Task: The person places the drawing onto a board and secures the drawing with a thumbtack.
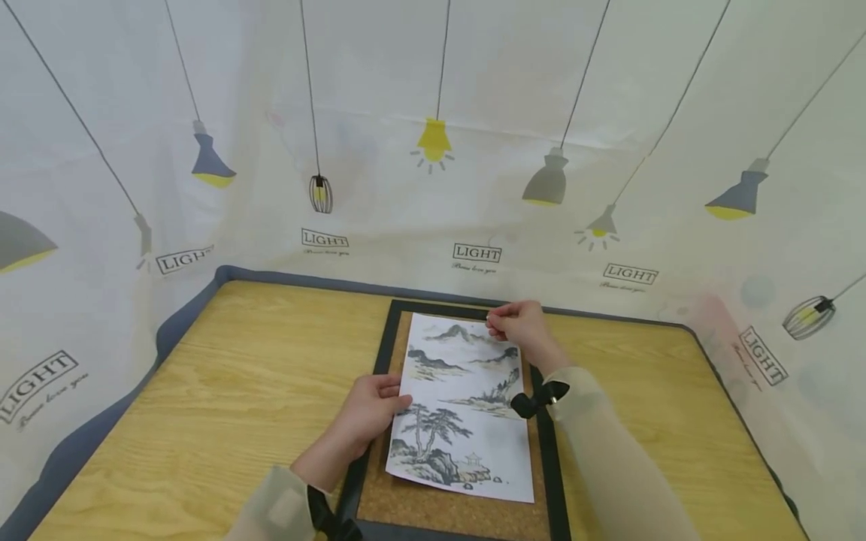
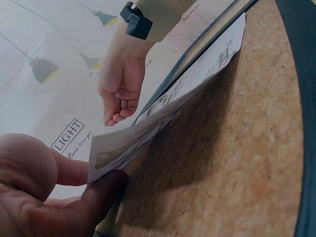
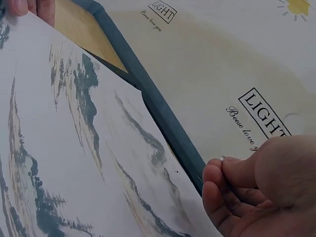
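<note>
A sheet of paper with an ink landscape painting (image 1: 467, 421) lies over a black-framed cork board (image 1: 453, 515). Its left edge is pinched between thumb and fingers of my left hand (image 1: 368, 409), and in the left wrist view the sheet (image 2: 116, 148) bows up off the cork (image 2: 247, 128). Near the sheet's top right corner, my right hand (image 1: 524, 327) pinches a small white pin (image 3: 223, 159). Only its rounded pale end shows at the fingertips; the rest is hidden. The right hand (image 3: 266, 192) is raised over the board's far edge.
The board rests on a wood-grain table (image 1: 243, 361) with a dark rim. White sheeting (image 1: 379, 173) printed with hanging lamps rises behind the table and along both sides. A black wrist band (image 1: 537, 400) sits on the right sleeve.
</note>
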Tool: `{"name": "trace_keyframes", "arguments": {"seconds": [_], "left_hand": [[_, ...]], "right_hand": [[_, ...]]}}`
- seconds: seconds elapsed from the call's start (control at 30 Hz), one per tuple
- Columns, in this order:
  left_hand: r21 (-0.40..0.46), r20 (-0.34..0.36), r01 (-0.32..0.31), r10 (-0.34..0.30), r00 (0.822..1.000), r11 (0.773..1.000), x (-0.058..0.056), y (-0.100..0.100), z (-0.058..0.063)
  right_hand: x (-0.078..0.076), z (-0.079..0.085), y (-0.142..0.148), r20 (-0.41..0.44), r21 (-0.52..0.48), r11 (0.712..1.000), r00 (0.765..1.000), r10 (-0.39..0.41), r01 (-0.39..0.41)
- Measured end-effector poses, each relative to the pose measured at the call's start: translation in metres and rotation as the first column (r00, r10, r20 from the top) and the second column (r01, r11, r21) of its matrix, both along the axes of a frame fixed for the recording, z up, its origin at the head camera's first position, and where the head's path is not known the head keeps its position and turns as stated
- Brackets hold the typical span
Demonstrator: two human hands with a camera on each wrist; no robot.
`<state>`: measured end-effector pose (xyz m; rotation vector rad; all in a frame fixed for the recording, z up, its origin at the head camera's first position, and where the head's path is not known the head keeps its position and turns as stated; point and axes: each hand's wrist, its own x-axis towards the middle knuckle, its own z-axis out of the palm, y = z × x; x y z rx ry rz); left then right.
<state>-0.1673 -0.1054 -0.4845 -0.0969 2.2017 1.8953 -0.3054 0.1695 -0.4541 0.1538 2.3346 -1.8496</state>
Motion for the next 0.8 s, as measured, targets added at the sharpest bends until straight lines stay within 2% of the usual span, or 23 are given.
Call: {"name": "trace_keyframes", "arguments": {"seconds": [0.2, 0.43, 0.53, 0.8], "left_hand": [[0.014, 0.005, 0.002, -0.002, 1.000, 1.000, 0.001, 0.000, 0.000], [0.029, 0.006, 0.010, -0.011, 1.000, 1.000, 0.002, -0.002, 0.000], [0.037, 0.005, 0.013, -0.013, 1.000, 0.999, 0.003, -0.003, 0.000], [0.038, 0.019, 0.009, -0.010, 1.000, 0.999, 0.003, -0.006, 0.002]], "right_hand": [[-0.006, -0.016, -0.001, 0.021, 0.032, 0.999, 1.000, -0.013, 0.013], [-0.010, -0.028, -0.001, 0.019, 0.157, 0.984, 0.996, 0.086, -0.088], [-0.013, -0.031, -0.001, 0.005, 0.210, 0.972, 0.994, 0.108, -0.107], [-0.017, -0.031, -0.008, -0.058, 0.421, 0.895, 0.980, 0.190, -0.149]]}}
